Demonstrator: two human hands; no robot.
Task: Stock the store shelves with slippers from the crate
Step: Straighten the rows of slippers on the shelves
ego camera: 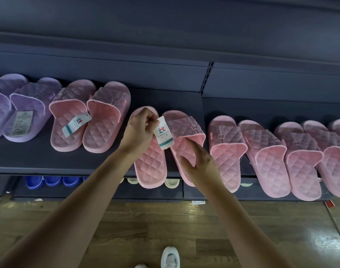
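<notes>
Item: pink slipper pair [151,165], quilted moulded foam, lying mid-row on the shelf [30,157] with heels over the front edge. Likely light, bendy and not fragile, so lift by strap or heel rim. Fingers of your left hand [139,130] pinch the paper tag [163,136]; those of your right hand [202,167] lie relaxed on the right slipper's footbed

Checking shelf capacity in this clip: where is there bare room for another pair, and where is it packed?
Bare shelf lies along the front edge before the purple pair and left pink pair, and in the gap between that pair and the middle pink pair. Rightward the pink slippers overlap, tightly packed; only the strip behind them is bare.
</notes>
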